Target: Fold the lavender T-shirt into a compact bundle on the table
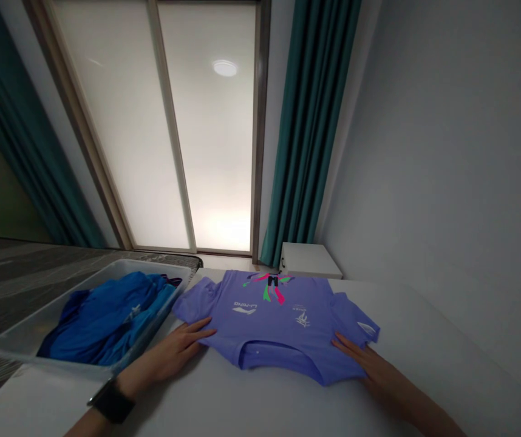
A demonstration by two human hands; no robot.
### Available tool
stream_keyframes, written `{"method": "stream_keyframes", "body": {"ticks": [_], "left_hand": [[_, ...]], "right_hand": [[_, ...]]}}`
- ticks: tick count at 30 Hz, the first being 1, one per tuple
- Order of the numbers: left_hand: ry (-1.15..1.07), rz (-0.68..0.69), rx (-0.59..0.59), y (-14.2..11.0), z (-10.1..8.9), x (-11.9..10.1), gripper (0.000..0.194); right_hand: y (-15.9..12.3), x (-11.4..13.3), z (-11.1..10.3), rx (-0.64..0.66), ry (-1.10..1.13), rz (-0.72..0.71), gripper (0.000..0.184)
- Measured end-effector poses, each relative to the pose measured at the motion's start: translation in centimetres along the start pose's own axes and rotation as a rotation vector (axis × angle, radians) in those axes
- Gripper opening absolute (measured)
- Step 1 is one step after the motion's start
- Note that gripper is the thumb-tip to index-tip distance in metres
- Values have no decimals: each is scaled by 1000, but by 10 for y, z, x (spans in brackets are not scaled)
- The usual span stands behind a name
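A purple short-sleeved shirt (279, 321) with white logos and a pink and green print lies spread flat on the white table (251, 400), collar toward me. My left hand (173, 352), a dark watch on its wrist, rests flat with fingers stretched out at the shirt's left shoulder edge. My right hand (365, 364) lies flat, fingers extended, on the shirt's right shoulder by the sleeve. Neither hand grips the cloth.
A clear plastic bin (23, 340) holding blue clothes (110, 321) stands on the table's left side. A small white cabinet (308, 261) sits past the table's far end. Teal curtains (310, 133) flank a frosted sliding door (173, 127). A grey wall runs along the right.
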State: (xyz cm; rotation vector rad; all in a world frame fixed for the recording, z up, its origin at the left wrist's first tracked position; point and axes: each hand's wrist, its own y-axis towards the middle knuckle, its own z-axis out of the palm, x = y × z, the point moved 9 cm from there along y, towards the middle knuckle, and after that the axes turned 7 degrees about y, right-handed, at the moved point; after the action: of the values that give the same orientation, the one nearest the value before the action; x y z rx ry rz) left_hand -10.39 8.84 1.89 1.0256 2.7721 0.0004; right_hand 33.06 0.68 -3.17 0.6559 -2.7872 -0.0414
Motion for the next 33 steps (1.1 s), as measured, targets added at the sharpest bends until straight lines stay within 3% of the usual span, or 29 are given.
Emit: {"method": "stream_keyframes", "body": {"ticks": [3, 7, 12, 15, 21, 27, 30, 33], "left_hand": [[146, -28, -58, -15, 0, -9, 42], [317, -96, -178, -16, -3, -36, 44], [289, 219, -133, -2, 10, -112, 33], [235, 282, -148, 0, 12, -133, 26], [186, 351, -205, -8, 12, -142, 15], [158, 315, -117, -28, 5, -147, 11], [77, 331, -92, -29, -4, -147, 33], [27, 255, -158, -9, -15, -134, 50]], "right_hand": [[-14, 11, 0, -107, -179, -48, 72], [-18, 32, -7, -300, -403, 20, 69], [-5, 78, -2, -337, -383, -61, 66], [1, 96, 3, -305, -297, -127, 65], [-1, 111, 8, -223, -111, -218, 53], [-22, 126, 8, -137, -118, -254, 70], [-27, 124, 3, -62, 8, -193, 68], [-11, 112, -11, -74, 146, -47, 54]]}}
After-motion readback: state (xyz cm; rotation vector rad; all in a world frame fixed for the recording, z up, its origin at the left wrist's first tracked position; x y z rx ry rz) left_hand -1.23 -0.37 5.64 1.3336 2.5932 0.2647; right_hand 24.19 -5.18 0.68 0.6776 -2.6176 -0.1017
